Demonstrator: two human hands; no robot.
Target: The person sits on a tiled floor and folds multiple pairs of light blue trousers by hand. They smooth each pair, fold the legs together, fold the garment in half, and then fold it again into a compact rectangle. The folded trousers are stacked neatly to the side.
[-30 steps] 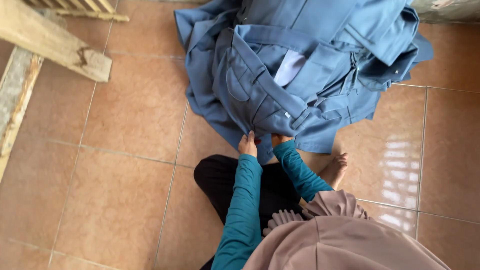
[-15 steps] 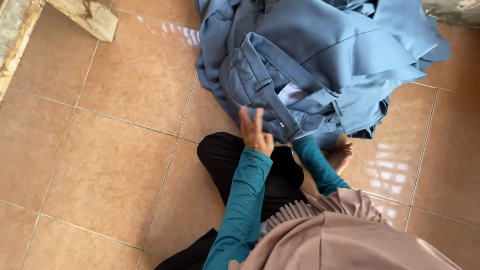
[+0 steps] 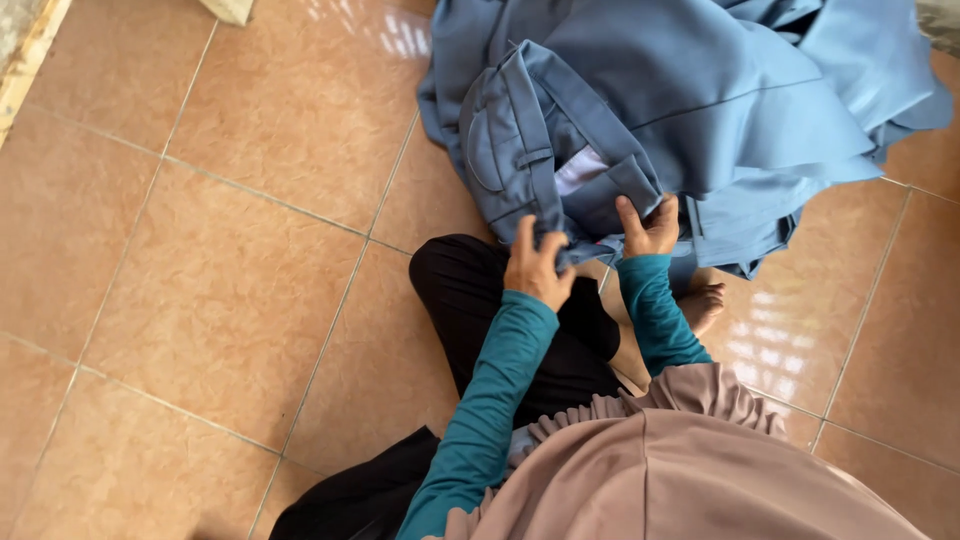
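I sit on a tiled floor with a heap of blue-grey garments [image 3: 700,110] in front of me. The nearest piece is a pair of trousers [image 3: 520,150] with its waistband, belt loops and white inner lining [image 3: 580,170] facing me. My left hand [image 3: 535,265] pinches the lower edge of that waistband. My right hand [image 3: 650,228] grips the same band a little further right, fingers curled over the cloth. Both arms wear teal sleeves. My bare foot [image 3: 705,305] shows under the pile's edge.
Orange-brown floor tiles [image 3: 230,280] spread to the left and right. A wooden beam end [image 3: 230,10] and a pale wooden edge [image 3: 25,50] lie at the top left. A mauve head covering [image 3: 680,480] and black trousers [image 3: 480,300] fill the lower middle.
My view has shifted so the pile sits higher and to the right. Both hands, earlier together at the hem, have separated and now grip the waistband, left hand lowered onto the cloth.
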